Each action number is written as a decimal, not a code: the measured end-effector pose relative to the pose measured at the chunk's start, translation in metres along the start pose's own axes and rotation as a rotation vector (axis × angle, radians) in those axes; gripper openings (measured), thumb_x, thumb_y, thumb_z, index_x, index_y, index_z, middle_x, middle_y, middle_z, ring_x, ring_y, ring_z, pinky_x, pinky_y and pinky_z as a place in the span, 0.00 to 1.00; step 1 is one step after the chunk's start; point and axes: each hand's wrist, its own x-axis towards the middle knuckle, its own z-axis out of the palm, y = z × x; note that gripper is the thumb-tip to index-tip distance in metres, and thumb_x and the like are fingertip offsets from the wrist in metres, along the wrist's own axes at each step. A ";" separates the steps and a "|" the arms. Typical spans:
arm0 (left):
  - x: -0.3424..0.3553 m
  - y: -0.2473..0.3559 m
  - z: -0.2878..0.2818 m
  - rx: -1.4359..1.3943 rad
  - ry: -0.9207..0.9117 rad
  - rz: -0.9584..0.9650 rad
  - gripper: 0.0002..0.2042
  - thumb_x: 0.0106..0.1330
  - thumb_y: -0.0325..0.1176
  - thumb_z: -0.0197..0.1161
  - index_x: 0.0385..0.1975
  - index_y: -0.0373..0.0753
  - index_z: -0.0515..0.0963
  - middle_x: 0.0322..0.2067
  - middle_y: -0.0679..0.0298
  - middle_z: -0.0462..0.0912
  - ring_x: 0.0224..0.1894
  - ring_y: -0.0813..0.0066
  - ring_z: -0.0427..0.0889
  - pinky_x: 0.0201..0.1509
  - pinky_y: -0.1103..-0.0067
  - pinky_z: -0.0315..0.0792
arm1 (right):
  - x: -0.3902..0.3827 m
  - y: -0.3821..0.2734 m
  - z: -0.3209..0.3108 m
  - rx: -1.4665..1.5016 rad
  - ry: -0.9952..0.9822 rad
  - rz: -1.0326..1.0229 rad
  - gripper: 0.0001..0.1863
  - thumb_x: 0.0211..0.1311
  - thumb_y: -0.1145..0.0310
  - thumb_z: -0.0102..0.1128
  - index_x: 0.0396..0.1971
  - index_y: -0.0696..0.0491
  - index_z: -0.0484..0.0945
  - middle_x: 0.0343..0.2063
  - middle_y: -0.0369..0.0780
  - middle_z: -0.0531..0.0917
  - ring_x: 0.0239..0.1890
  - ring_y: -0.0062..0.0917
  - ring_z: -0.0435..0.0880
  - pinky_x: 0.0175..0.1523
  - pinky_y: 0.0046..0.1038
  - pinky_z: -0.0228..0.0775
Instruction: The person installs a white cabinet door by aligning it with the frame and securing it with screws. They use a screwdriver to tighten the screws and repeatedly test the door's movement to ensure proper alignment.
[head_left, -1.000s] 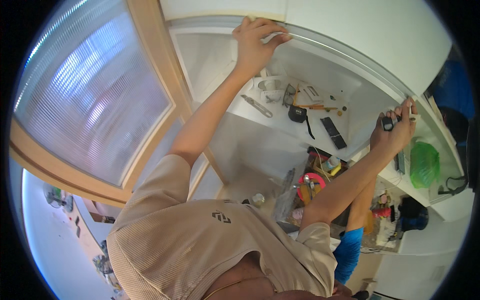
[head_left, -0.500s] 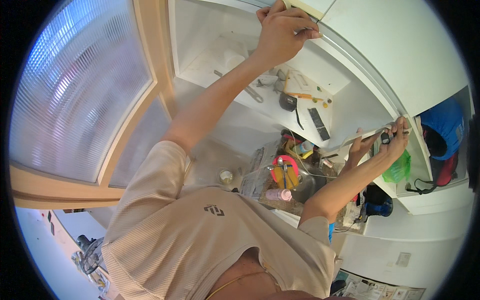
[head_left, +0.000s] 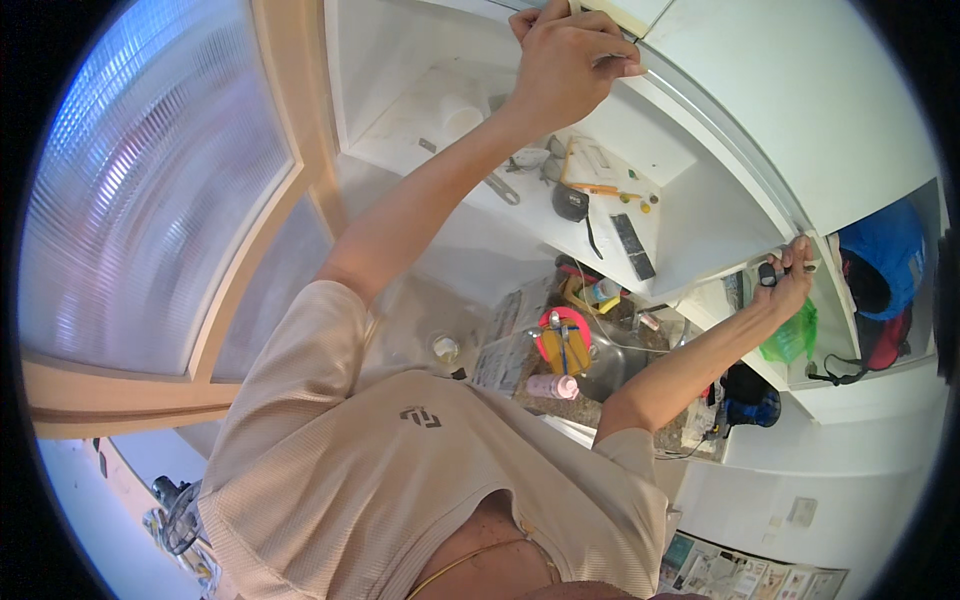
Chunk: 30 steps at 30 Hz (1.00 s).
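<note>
Raised to the top of the picture, my left hand (head_left: 572, 62) has its fingers curled at the front edge of a white wall cabinet (head_left: 820, 110), thumb and finger pinched together. A grey edge strip (head_left: 725, 130) runs along that cabinet from my left hand toward my right. My right hand (head_left: 786, 283) is up at the strip's other end, by a corner of the cabinet, fingers bent against the edge. A small dark object (head_left: 767, 274) shows at its fingers, too little to name. What lies inside the left hand's grip is hidden.
The open shelf holds a black tape measure (head_left: 571, 203), a black bar (head_left: 633, 245) and an orange pencil (head_left: 595, 188). Below are a steel sink (head_left: 612, 372) and a pink bottle (head_left: 553, 387). A green plastic bag (head_left: 792, 340) and blue bag (head_left: 885, 250) sit right. A ribbed-glass door (head_left: 160, 190) stands left.
A second hand shape beside my right hand, by a pale strip, is gone from view. The view has shifted slightly; my hands stay at the cabinet edge.
</note>
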 end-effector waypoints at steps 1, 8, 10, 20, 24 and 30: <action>0.000 0.001 0.000 0.016 -0.008 -0.006 0.03 0.58 0.28 0.74 0.28 0.46 0.88 0.30 0.75 0.84 0.40 0.69 0.71 0.51 0.63 0.56 | -0.001 0.000 0.002 -0.001 0.001 -0.003 0.09 0.69 0.69 0.68 0.42 0.58 0.84 0.26 0.31 0.78 0.24 0.14 0.70 0.28 0.22 0.69; -0.001 0.001 -0.001 0.024 -0.009 -0.009 0.03 0.58 0.28 0.74 0.27 0.46 0.88 0.30 0.75 0.84 0.39 0.68 0.71 0.52 0.62 0.56 | -0.011 -0.001 0.013 0.001 0.056 -0.030 0.10 0.70 0.72 0.66 0.48 0.58 0.82 0.26 0.32 0.78 0.23 0.14 0.70 0.28 0.22 0.70; 0.000 0.000 -0.003 0.011 -0.006 -0.006 0.03 0.58 0.28 0.74 0.27 0.47 0.88 0.30 0.75 0.84 0.39 0.68 0.71 0.52 0.62 0.56 | -0.022 -0.003 0.031 -0.043 0.108 -0.137 0.16 0.70 0.73 0.66 0.56 0.57 0.79 0.26 0.33 0.78 0.24 0.14 0.70 0.29 0.22 0.69; 0.000 0.004 -0.003 0.030 -0.031 -0.025 0.03 0.59 0.27 0.73 0.27 0.46 0.88 0.30 0.75 0.84 0.39 0.68 0.71 0.51 0.62 0.56 | -0.027 -0.014 0.033 -0.193 0.033 -0.117 0.29 0.72 0.71 0.64 0.70 0.57 0.69 0.22 0.32 0.71 0.22 0.16 0.66 0.30 0.23 0.66; 0.000 0.003 -0.002 0.056 -0.029 0.000 0.03 0.59 0.27 0.73 0.27 0.45 0.88 0.31 0.76 0.84 0.38 0.68 0.70 0.50 0.63 0.56 | -0.025 -0.013 0.030 -0.200 0.021 -0.127 0.29 0.72 0.71 0.65 0.70 0.58 0.69 0.21 0.32 0.71 0.22 0.15 0.66 0.29 0.22 0.65; -0.001 0.000 0.000 0.021 -0.035 0.035 0.03 0.60 0.28 0.74 0.29 0.46 0.87 0.33 0.76 0.84 0.38 0.69 0.69 0.51 0.62 0.55 | -0.026 -0.007 0.031 -0.171 0.026 -0.169 0.30 0.72 0.71 0.65 0.70 0.58 0.68 0.26 0.32 0.74 0.24 0.15 0.68 0.30 0.22 0.66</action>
